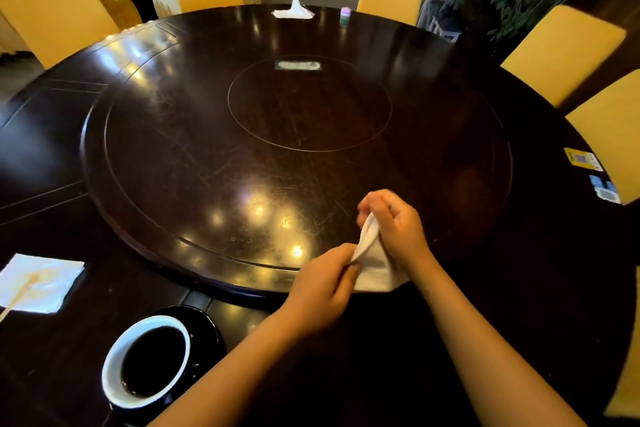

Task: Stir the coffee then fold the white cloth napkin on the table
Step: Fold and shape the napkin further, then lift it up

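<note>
White cloth napkin (374,263) pinched at both ends: right hand (398,229) clamped on the upper tip, left hand (322,291) on the lower-left corner. Long axis slanting up from left grip to right. Coffee cup (147,360) on the surface (207,149), down-left of both grips. No readable writing.

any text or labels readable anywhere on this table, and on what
No text can be read.
Yellow sticker at the table's right edge: printed code, too blurred.
Blue and white sticker beside it: too blurred.
Grey rectangular plate on the dark wooden turntable: too small.
</note>
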Motion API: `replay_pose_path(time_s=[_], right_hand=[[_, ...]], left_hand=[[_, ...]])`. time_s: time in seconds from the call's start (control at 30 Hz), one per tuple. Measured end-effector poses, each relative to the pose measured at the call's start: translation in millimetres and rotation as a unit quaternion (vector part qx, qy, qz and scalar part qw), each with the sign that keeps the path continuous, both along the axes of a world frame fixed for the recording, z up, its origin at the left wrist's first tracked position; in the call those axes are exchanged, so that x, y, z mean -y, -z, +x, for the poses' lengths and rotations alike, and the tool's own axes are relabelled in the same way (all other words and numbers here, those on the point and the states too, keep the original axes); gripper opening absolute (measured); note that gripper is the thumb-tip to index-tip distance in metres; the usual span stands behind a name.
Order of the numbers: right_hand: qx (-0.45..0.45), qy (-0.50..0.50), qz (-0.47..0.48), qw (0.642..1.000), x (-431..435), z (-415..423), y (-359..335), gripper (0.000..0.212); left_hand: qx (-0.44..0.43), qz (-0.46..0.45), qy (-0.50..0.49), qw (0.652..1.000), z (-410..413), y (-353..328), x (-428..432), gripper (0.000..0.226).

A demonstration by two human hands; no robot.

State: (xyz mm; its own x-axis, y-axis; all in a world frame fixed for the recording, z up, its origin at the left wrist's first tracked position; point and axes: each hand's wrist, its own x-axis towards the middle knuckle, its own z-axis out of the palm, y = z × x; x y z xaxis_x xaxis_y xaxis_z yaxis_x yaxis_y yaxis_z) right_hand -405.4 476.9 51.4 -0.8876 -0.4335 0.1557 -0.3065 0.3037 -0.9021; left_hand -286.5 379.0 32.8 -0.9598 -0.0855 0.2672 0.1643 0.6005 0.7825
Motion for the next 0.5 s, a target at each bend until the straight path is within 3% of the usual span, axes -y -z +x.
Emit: replay_pose_path(time_s=[0.07,0.2,0.5], right_hand=[[-0.025,0.018,0.016,0.999,-4.6,3.7,-3.3,0.054],[-0.087,0.089,0.087,0.988,-19.5,11.7,-1.8,0.058],[-0.085,0.153,0.209,0.962,-34.4,22.3,28.1,0.059]], left_hand=[[0.007,0.013,0.005,1.0,5.1,-3.2,-2.7,0.021],[0.092,0.051,-0.003,0.994,16.2,1.7,-8.0,0.013],[0.206,0.092,-0.045,0.973,50.1,10.2,-21.8,0.026]])
